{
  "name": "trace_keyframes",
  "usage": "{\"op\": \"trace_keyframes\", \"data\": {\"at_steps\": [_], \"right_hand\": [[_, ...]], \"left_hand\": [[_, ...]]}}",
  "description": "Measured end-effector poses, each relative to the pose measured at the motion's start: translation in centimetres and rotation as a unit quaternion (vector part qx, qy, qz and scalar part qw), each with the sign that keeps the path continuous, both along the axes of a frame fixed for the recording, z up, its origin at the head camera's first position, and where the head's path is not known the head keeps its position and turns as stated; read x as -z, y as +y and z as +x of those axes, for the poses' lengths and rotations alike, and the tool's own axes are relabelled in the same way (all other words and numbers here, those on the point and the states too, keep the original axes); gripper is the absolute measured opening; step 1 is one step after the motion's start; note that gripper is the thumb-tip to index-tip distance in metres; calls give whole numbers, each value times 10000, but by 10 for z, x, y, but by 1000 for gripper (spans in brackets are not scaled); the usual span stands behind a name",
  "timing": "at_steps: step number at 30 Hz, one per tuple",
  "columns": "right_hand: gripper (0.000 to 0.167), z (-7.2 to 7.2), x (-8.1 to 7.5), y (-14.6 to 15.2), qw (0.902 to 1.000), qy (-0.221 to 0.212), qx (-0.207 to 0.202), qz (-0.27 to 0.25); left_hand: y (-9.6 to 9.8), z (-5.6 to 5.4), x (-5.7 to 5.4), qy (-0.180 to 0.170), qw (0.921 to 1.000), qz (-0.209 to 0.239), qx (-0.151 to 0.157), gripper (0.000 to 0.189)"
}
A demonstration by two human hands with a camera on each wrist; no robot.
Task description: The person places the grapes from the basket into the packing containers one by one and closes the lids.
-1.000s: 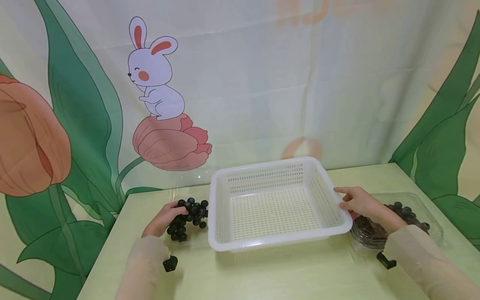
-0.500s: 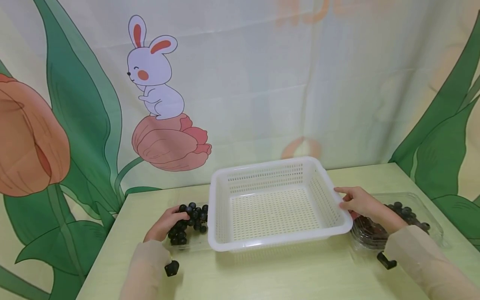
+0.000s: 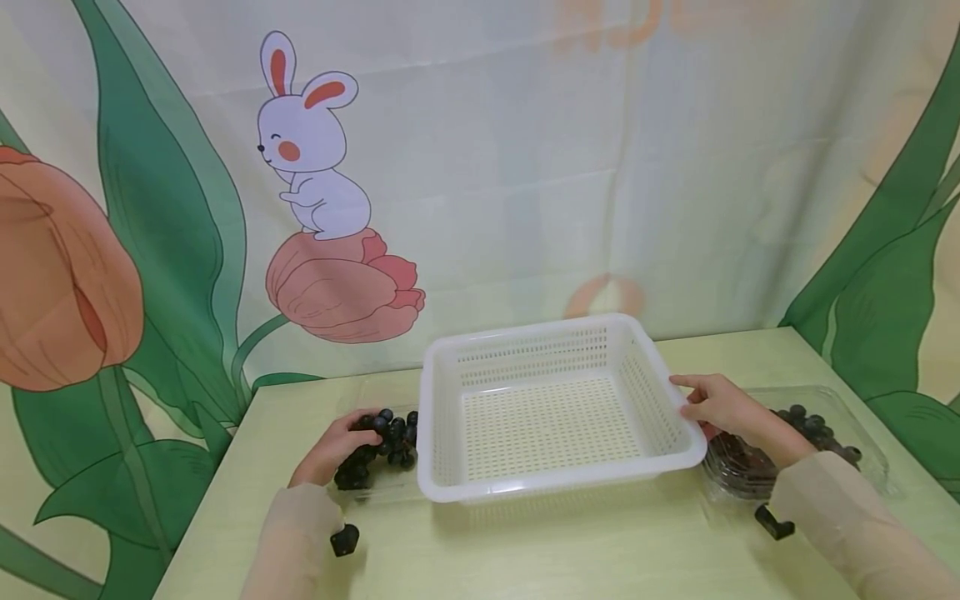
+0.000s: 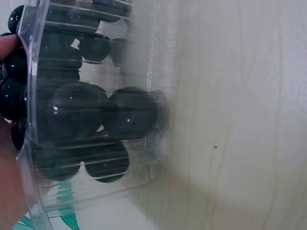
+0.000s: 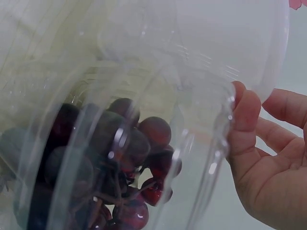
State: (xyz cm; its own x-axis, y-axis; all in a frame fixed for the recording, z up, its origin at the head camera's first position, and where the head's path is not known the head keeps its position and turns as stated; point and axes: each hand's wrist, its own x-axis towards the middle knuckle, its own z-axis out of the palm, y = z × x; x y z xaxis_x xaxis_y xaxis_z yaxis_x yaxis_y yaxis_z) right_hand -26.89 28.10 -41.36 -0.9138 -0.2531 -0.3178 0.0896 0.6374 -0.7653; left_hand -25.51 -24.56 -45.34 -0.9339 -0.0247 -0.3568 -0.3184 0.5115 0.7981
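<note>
In the head view my left hand [image 3: 332,447] holds a bunch of dark grapes [image 3: 392,433], thumb across the top. The bunch lies in a clear plastic box [image 3: 382,493] left of the basket; the left wrist view shows grapes [image 4: 79,110] behind its ribbed wall. A white perforated basket [image 3: 551,477] stands mid-table with nothing in it. At its right rim my right hand [image 3: 726,408] pinches the edge between thumb and fingers. Beneath that forearm sits a second clear box [image 3: 817,392] with dark red grapes [image 5: 132,211], partly hidden by the arm.
The pale table [image 3: 570,546] ends at a hanging cloth [image 3: 495,208] printed with a rabbit and tulips. The basket's left wall stands close against the left box, and the right box is close to its right side.
The left hand has lowered slightly with the bunch, and the grapes have settled deeper into the left box. My right hand and the basket have stayed in place.
</note>
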Motion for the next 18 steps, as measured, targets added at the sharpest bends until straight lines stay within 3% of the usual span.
{"op": "trace_keyframes", "data": {"at_steps": [9, 13, 18], "right_hand": [[61, 0, 0, 1, 10000, -6, -39, -11], [62, 0, 0, 1, 10000, -18, -47, -35], [61, 0, 0, 1, 10000, 19, -71, -65]], "left_hand": [[4, 3, -6, 317, 9992, -189, 154, 55], [6, 3, -5, 468, 9970, -589, 171, 55], [11, 5, -5, 746, 9883, -1302, 273, 50]]}}
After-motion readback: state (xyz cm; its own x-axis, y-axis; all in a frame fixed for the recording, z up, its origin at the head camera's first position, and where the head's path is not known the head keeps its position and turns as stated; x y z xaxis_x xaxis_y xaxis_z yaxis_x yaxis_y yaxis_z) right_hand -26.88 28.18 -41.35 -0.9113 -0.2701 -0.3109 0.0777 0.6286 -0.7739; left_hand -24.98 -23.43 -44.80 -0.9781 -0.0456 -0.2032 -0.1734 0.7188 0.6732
